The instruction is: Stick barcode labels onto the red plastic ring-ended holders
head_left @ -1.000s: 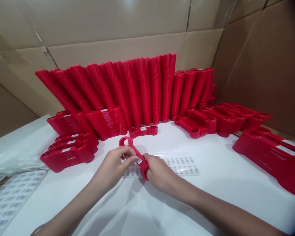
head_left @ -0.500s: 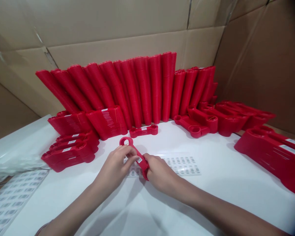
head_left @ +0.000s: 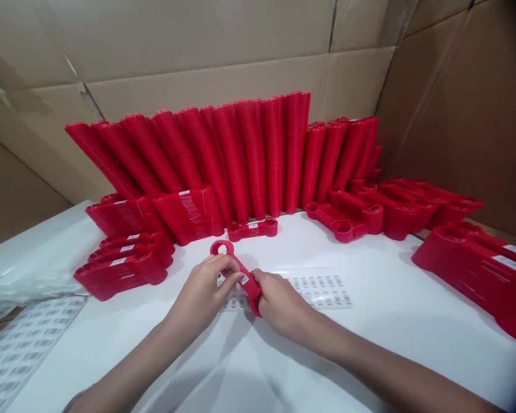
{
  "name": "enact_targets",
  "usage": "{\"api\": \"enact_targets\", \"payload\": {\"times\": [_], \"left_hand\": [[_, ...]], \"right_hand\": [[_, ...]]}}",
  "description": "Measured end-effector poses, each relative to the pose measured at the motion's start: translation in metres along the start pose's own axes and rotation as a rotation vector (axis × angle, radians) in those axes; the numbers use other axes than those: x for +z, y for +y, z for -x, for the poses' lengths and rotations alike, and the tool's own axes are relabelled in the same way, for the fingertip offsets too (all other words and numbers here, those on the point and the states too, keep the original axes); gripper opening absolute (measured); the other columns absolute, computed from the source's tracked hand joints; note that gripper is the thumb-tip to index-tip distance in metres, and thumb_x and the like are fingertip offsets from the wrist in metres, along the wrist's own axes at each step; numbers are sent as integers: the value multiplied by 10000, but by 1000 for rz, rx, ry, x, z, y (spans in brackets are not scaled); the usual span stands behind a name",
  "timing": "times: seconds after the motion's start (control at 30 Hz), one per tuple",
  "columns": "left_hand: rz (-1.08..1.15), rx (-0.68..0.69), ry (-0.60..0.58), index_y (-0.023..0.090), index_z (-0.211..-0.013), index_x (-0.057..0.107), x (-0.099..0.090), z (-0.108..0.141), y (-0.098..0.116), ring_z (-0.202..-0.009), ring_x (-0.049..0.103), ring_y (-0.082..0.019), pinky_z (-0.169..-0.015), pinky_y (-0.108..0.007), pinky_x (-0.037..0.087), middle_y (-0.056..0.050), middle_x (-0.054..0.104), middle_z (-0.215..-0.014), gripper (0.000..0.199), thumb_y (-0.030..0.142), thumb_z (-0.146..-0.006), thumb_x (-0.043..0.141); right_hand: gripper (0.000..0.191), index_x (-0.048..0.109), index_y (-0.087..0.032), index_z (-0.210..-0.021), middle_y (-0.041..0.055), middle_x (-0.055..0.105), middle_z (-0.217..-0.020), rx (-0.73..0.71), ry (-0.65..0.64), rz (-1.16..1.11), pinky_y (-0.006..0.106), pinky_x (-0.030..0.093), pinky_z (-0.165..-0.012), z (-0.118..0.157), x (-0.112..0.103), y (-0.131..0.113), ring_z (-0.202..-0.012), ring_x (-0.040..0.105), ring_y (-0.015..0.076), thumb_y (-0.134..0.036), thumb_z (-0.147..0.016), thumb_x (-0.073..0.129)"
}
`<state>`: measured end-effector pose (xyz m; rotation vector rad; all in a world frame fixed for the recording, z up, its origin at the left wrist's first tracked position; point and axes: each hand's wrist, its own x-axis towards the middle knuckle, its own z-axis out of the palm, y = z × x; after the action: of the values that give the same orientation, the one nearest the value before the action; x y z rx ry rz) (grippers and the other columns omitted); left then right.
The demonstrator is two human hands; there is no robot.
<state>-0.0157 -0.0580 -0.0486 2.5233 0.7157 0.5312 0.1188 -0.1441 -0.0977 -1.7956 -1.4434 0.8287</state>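
My left hand [head_left: 205, 285] and my right hand [head_left: 279, 301] both grip one red plastic piece [head_left: 251, 289], a narrow bar with a ring at each end. It is held at a slant above the white table [head_left: 258, 350]. A small white barcode label [head_left: 244, 279] shows on its middle, right by my left thumb. My right fingers close round the nearer end and hide part of it. Beneath the piece lies a clear sheet of barcode stickers [head_left: 318, 289], partly covered by my hands. Just beyond, a similar labelled red piece [head_left: 253, 228] lies on the table.
Tall leaning stacks of red pieces [head_left: 241, 160] line the back before a cardboard wall [head_left: 223, 74]. Shorter labelled bundles stand left [head_left: 124, 267] and right [head_left: 468, 269]. At the left edge are plastic bags [head_left: 21, 269] and another sticker sheet [head_left: 30, 350].
Both hands keep the same hold on the red piece with almost no movement. The whole view has shifted very slightly.
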Motion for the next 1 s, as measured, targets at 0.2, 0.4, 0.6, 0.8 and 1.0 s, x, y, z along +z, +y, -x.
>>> {"api": "enact_targets", "payload": {"times": [0.2,0.4,0.6,0.8,1.0], "left_hand": [[-470,280,231,170,-735,504,18,1,-9,-674,448,-164,-621,-291,364,-36,534,-730,153,208,-847,407],[-642,304,388,143,-811,502,19,-4,-16,-655,443,-171,-592,-290,371,-49,500,-719,148,248,-857,408],[-317,135,448,162,-989,485,0,-9,-24,-685,474,-128,-634,-268,436,-47,456,-886,189,294,-860,446],[113,65,417,191,-948,542,-7,-6,-22,-853,535,-138,-710,-246,480,-47,484,-987,165,196,-855,406],[142,84,218,187,-893,529,-19,4,-15,-928,544,-154,-756,-242,446,-24,572,-941,235,69,-762,373]], "right_hand": [[148,427,-183,-718,23,566,-710,-57,34,25,210,309,-496,2,1,0,-586,493,124,-62,-668,357],[149,419,-185,-705,15,552,-692,-59,50,37,210,297,-511,3,2,-3,-587,475,119,-57,-656,359],[168,437,-192,-690,-6,556,-652,-35,15,4,206,290,-488,3,1,-7,-542,466,111,-50,-633,367],[204,487,-182,-732,-2,560,-663,-42,41,-128,201,321,-503,-3,-1,-1,-562,483,108,-52,-627,371],[342,526,-195,-871,0,573,-742,-30,112,-289,206,346,-503,-13,-9,10,-597,500,118,-50,-610,359]]}}
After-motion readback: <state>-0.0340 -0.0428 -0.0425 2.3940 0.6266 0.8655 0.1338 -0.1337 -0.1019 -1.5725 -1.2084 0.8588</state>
